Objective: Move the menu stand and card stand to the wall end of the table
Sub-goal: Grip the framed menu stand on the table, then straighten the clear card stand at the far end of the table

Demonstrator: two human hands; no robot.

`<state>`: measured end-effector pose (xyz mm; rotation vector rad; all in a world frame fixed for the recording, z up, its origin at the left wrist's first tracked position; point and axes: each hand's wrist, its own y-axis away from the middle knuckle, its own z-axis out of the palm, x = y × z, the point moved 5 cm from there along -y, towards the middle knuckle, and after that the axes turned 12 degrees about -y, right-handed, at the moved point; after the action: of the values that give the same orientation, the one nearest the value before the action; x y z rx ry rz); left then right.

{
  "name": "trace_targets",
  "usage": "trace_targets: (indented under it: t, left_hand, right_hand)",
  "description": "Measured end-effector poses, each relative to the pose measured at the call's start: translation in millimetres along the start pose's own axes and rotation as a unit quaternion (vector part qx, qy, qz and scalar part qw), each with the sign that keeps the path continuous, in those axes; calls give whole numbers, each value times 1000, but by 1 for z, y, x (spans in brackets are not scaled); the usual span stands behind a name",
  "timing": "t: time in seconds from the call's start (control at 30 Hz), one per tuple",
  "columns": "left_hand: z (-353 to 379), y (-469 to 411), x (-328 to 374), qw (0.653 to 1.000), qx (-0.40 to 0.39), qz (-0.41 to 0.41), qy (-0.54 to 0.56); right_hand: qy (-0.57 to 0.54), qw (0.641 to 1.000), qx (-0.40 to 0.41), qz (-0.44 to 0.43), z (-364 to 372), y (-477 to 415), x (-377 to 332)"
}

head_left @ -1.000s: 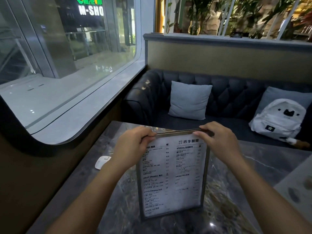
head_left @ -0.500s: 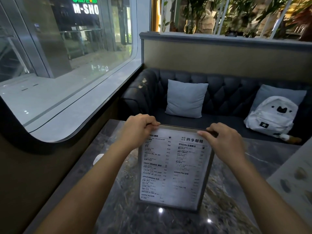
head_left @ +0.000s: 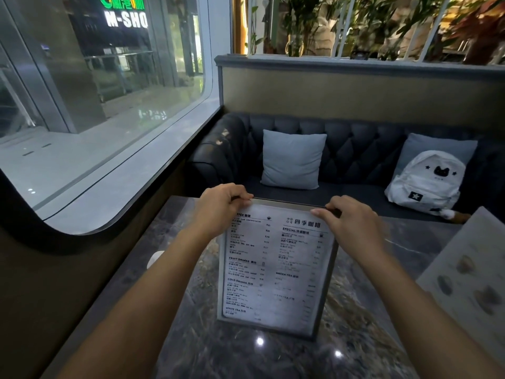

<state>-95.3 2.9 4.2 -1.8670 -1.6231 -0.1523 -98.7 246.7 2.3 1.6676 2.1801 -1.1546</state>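
Two hands hold the menu stand (head_left: 276, 269)
Left hand (head_left: 218, 207) and right hand (head_left: 352, 228) pinch its top corners above the table (head_left: 369, 310).

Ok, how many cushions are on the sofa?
2: one cushion stands toward the sofa's window end, the other cushion at the right, partly hidden behind the white backpack.

Grey cushion (head_left: 293, 159), white backpack (head_left: 426, 180) on dark sofa (head_left: 352, 149).
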Motion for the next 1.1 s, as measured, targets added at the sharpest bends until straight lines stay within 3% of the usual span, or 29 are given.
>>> trace_targets:
  t: [0.1,0.23,0.37,0.87,1.1]
  left_hand:
    - [-1,0,5,998,7,12,-66]
    - [1,-1,23,977,14,87,-194]
    - [3,-1,38,964,35,110,-241]
    - [66,-15,182,954,-7,268,-137]
    - [114,-9,266,936,-47,335,-94]
  right_hand:
    - [10,1000,-5,-3,0,0,-1]
    - [50,999,-20,-4,0,1,-4]
    - [85,996,-34,2,-4,7,-2]
    - [186,980,46,60,-131,57,43]
    - [240,958,85,136,-200,104,74]
